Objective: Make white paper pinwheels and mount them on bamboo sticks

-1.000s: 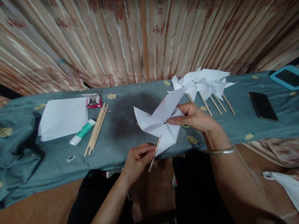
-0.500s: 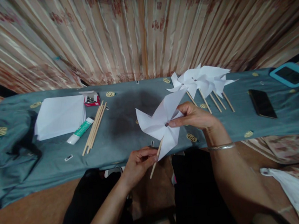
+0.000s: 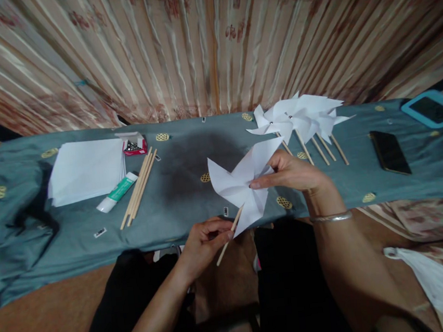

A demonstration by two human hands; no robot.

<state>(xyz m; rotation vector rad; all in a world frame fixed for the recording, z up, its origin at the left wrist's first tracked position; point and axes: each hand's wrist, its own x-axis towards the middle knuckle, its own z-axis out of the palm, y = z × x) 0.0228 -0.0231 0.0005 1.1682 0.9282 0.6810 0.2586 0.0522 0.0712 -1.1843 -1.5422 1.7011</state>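
The right hand (image 3: 292, 172) is nearly closed in a pinch: its thumb lies across the front of a white pinwheel (image 3: 232, 178), with the tip at the pin (image 3: 250, 186) in the middle. The other fingers of that hand go behind the paper, so how they press there cannot be told. The left hand (image 3: 209, 240) is lower and is also closed to a pinch, thumb and forefinger gripping a stick (image 3: 225, 247) partway along, the remaining fingers loosely curled. The stick slants up from below the thumb, and its upper end passes out of sight at the pinwheel's lower blades. The pinwheel is held up between the hands, over the near edge of the table (image 3: 186, 206), facing the wearer. A silver bangle (image 3: 331, 218) circles the right wrist.

Just beyond the right hand, finished pinwheels (image 3: 302, 114) lie overlapping at the far edge, their sticks pointing toward the wearer. Further right are a dark phone (image 3: 390, 152) and a blue-framed tablet (image 3: 433, 109).

Well apart from the left hand, loose sticks (image 3: 139, 187) lie together beside a glue tube (image 3: 117, 192). Beyond the tube are a paper stack (image 3: 84, 171) and an open red box (image 3: 135, 147) of pins. A patterned curtain (image 3: 194, 48) hangs behind the table.
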